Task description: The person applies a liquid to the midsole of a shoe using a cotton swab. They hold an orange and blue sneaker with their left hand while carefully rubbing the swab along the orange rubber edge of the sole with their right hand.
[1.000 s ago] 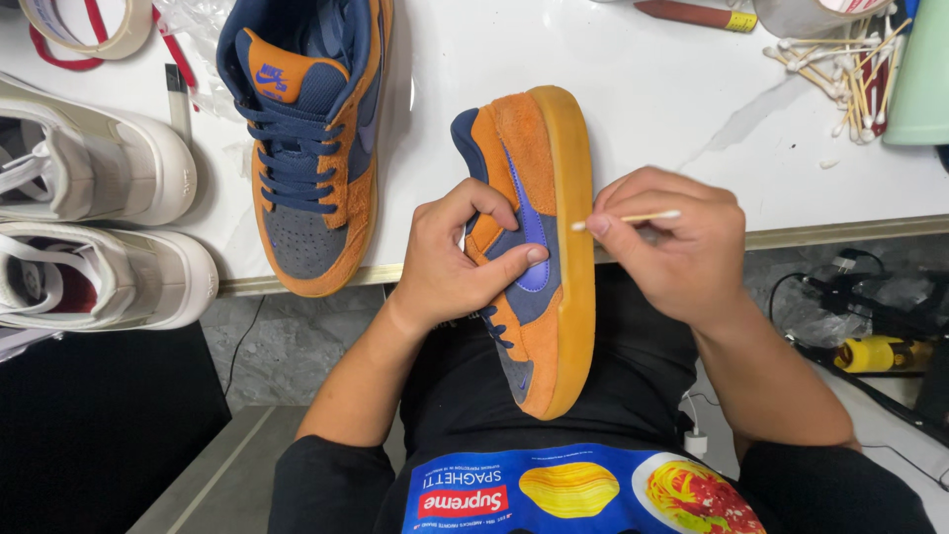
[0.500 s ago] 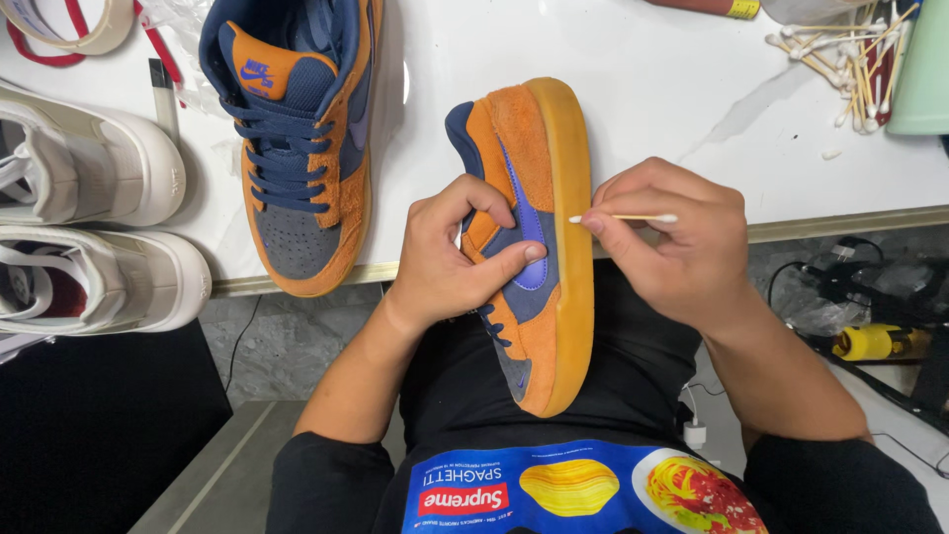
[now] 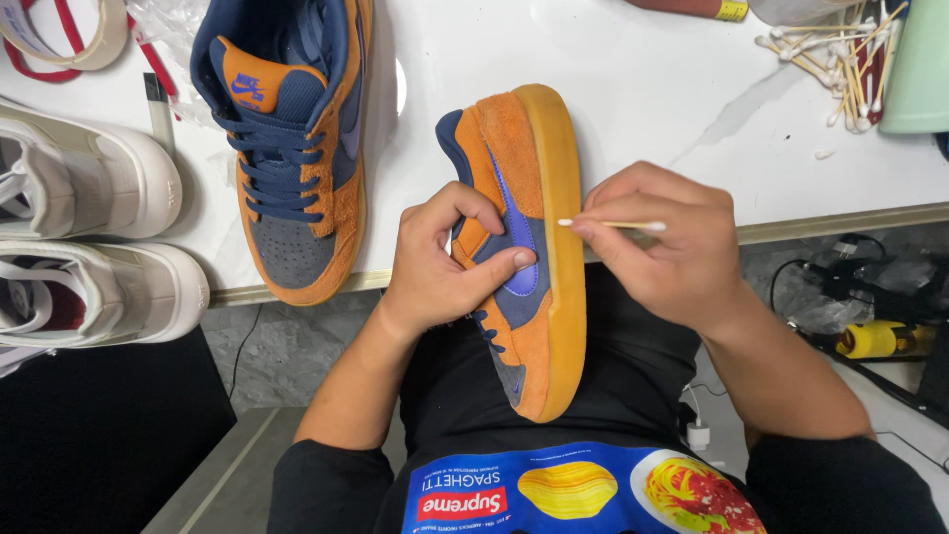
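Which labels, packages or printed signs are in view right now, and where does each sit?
Tongue label: on the flat shoe, top left; orange patch, blue print.
Bottle label: table's top edge; small yellow band on a reddish bottle.
Shirt print: bottom centre; blue panel, red box, pasta pictures.
No screens or packages visible.

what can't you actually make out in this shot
Head view only:
- Far side of the held shoe: turned away, partly covered by the left hand.
- Cotton swab: its middle is hidden by the right hand.
- White shoes: cut off by the left edge.
- Green container: cut off at the right edge.
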